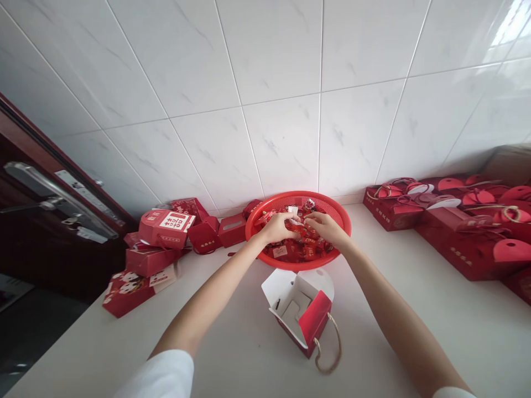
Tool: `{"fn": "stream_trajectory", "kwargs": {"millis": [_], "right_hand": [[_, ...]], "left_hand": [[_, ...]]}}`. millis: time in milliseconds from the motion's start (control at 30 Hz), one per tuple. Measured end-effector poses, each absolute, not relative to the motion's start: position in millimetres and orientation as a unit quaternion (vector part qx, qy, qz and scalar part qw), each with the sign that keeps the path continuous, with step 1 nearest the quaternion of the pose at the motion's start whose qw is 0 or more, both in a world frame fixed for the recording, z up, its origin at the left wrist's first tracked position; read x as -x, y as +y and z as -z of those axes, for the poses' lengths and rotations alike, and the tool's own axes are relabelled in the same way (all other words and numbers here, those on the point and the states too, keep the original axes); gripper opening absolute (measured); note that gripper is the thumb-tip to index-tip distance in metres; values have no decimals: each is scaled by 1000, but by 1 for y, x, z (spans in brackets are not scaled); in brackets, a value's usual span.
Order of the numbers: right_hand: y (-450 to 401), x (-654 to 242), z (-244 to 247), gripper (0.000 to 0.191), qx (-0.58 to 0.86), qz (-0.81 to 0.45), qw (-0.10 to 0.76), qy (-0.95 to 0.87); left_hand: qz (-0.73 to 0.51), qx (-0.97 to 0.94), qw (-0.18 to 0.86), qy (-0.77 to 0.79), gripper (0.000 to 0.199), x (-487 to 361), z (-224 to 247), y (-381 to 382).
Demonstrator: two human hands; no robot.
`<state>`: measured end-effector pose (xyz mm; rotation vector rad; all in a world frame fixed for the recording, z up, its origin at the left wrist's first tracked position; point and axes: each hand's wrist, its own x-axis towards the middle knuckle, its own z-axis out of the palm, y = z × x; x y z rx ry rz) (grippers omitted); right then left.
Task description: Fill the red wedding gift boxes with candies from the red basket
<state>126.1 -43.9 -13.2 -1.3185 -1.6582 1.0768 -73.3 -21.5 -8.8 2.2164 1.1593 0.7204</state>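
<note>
A: What did we have around us, biggest first?

B: We faced a tiled wall (pixel 282 138), with a pale worktop (pixel 224 342) below it; red gift boxes (pixel 448 243) crowded the right side, and a smaller pile of boxes (pixel 160 235) sat on the left.

A: And in the middle?

B: A red basket (pixel 286 200) stood near the wall; just in front of it, nearer us, was an open box (pixel 317 318), its flaps spread and its cord handle (pixel 339 348) drooping to one side.

A: How about our reach?

B: Our left hand (pixel 280 228) and right hand (pixel 326 228) were both over the basket, fingers bent and nearly meeting; beneath them the shiny red packets (pixel 309 252) lay heaped inside it; whether either hand gripped one, we could not tell.

A: What did good picking call for?

B: A light fingertip pinch, we judged, one wrapper at a time; the packets were jumbled, so parting them gently beat dragging up a clump; our forearms flanked the open box, and needed to stay clear of its flaps.
</note>
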Motion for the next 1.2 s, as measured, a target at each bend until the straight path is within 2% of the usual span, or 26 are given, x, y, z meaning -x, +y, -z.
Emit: {"fn": "stream_trajectory", "kwargs": {"millis": [133, 233, 433, 600, 733, 900, 1033, 1200], "right_hand": [[-52, -128, 4, 32, 482, -528, 381, -586], [-54, -130, 3, 43, 464, -556, 384, -573], [-49, -131, 8, 25, 449, -534, 415, -584], [-46, -134, 12, 25, 444, -502, 458, -583], [-46, -136, 13, 25, 439, -502, 441, -601], [-48, -134, 11, 21, 436, -537, 409, -596], [-48, -133, 11, 16, 437, -516, 416, -608], [-44, -135, 15, 21, 441, -490, 431, -616]], "left_hand": [[-301, -808, 323, 390, 49, 75, 10, -21], [-294, -797, 383, 363, 55, 75, 13, -20], [-322, -785, 400, 347, 58, 74, 17, -16], [-338, -776, 395, 358, 68, 75, 20, -14], [-335, -759, 429, 357, 69, 75, 21, -13], [-341, -747, 458, 341, 63, 75, 21, -13], [-341, -747, 462, 336, 58, 75, 21, -12], [-339, -744, 444, 367, 44, 76, 22, -11]]}}
